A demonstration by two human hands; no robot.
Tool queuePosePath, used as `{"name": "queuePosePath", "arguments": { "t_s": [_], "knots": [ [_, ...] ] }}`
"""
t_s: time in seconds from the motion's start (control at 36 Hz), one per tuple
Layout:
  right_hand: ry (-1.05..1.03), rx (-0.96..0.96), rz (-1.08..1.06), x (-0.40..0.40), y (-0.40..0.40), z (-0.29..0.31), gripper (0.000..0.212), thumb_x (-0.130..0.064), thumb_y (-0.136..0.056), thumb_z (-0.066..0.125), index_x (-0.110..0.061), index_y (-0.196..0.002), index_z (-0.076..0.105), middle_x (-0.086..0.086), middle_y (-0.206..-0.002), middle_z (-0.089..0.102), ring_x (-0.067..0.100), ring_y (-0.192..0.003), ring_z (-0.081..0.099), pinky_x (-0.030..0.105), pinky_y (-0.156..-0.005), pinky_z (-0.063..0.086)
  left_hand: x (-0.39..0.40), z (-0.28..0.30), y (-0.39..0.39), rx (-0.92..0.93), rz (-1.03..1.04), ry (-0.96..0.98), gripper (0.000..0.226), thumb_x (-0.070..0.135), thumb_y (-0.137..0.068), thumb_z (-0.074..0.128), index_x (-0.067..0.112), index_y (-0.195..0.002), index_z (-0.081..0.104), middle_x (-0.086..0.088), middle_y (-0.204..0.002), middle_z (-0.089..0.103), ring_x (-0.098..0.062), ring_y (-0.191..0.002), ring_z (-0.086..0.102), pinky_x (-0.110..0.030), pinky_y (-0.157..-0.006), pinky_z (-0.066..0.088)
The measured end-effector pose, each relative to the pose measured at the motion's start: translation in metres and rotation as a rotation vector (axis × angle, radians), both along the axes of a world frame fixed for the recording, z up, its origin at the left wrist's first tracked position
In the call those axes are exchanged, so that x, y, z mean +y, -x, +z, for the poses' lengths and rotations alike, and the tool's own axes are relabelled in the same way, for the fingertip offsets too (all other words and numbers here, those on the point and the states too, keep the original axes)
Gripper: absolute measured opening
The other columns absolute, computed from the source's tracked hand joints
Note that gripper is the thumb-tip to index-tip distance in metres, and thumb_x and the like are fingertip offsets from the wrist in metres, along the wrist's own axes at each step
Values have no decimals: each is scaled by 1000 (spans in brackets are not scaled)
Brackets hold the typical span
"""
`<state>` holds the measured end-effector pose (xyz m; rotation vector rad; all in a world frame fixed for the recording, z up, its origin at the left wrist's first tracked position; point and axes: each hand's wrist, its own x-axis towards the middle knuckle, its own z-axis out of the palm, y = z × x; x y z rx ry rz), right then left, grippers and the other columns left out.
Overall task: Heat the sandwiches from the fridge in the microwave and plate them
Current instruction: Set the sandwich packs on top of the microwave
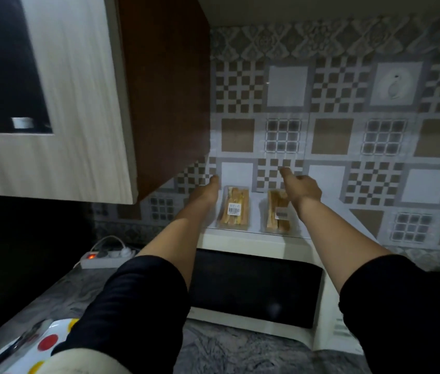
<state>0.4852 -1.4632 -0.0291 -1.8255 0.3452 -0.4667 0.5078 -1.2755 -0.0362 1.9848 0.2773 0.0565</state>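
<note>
**Both hands reach over two packed sandwiches on top of the microwave**

Two sandwich packs lie side by side on the flat white top of the microwave (243,240), close to the tiled wall (329,136). The left sandwich pack (233,207) is a clear wrapper with a white barcode label on its upper face; the right sandwich pack (278,211) carries a smaller label and is partly covered by the arm above it. The two packs are near each other but do not touch.

The left hand (208,191) stretches forward just to the left of the left sandwich pack, fingers straight and together, holding nothing; whether its edge touches the wrapper cannot be told. The right hand (301,186) hangs above the far end of the right sandwich pack, its forefinger pointing toward the wall while the other fingers are loosely bent; it grips nothing. Both forearms are bare below dark sleeves.

The microwave's dark glass door (254,287) is closed and faces the viewer. The appliance stands on a grey marbled desk (229,352). At the lower left of the desk lies a white plate with red and yellow dots (51,338), partly hidden behind the left sleeve. A white power strip (103,259) with a lit red switch sits at the left rear, and a wall cupboard (84,103) hangs overhead.
</note>
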Motion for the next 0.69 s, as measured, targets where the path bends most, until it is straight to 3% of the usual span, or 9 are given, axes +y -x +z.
{"name": "queuePosePath", "arguments": {
  "t_s": [0.14,0.19,0.28,0.42,0.56,0.69],
  "knots": [
    [9,-7,-36,26,24,1,68,-55,-92,46,-11,-144,42,9,-148,43,29,-132,44,35,-108,36,16,0,25,-14,-10,-47,73,64,-95,22,11,-140,44,-14,-145,43,-30,-129,45,-38,-103,37],
    [4,10,-39,34,33,0,65,-54,-93,45,-12,-142,44,8,-146,45,29,-131,46,33,-105,37,22,-1,35,-22,-14,-66,74,63,-96,20,9,-139,46,-15,-143,45,-30,-128,46,-39,-107,38],
    [-5,-3,-41,44,51,-1,63,-52,-92,47,-11,-140,47,9,-143,49,29,-126,50,31,-99,41,33,-3,54,-39,-11,-37,75,64,-95,21,8,-139,45,-16,-143,45,-31,-128,47,-44,-110,37],
    [-8,18,-31,69,85,-8,64,-53,-89,50,-10,-136,51,10,-137,54,29,-122,54,33,-101,41,56,-8,98,-40,38,-43,61,48,-101,26,5,-143,40,-15,-148,41,-30,-134,43,-36,-112,35],
    [34,70,20,106,129,-18,64,-53,-93,45,-8,-138,49,12,-142,48,31,-128,47,34,-102,37,96,-18,155,23,116,-107,66,47,-102,19,-1,-145,35,-19,-151,35,-33,-137,37,-35,-111,31],
    [75,136,128,160,169,-31,61,-54,-94,41,-7,-131,55,11,-133,55,30,-116,54,29,-78,36,153,-28,218,17,220,-241,70,49,-102,21,-7,-139,42,-22,-146,41,-34,-136,39,-33,-111,29]
  ]
}}
